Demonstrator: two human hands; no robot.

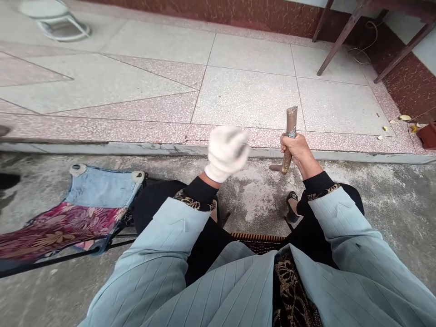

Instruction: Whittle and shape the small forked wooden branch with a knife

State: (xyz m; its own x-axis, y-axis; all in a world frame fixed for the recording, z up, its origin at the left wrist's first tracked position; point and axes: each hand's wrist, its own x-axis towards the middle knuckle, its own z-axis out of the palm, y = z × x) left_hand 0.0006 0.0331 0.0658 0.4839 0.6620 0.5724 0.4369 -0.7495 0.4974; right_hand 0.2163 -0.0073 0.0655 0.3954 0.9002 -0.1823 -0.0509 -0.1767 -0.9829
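Observation:
My left hand (227, 152) wears a white knitted glove and is raised in front of me. Its fingers look curled in, though motion blurs them, and whatever they may hold does not show. To its right, my bare right hand (297, 149) is closed round a brown wooden-handled tool (291, 119). Wire is wound about the shaft just above my fist. The shaft stands nearly upright, and a short brown piece juts out to the left at its lower end. Both hands are over the concrete, apart from each other.
Beyond my feet runs a raised terrazzo step (153, 131). On my left is a folding chair (105, 186) with denim and floral cloth. A dark wooden table (340, 43) stands far right, near scraps (405, 117) and a reddish pot (427, 135). A white chair (63, 26) is far left.

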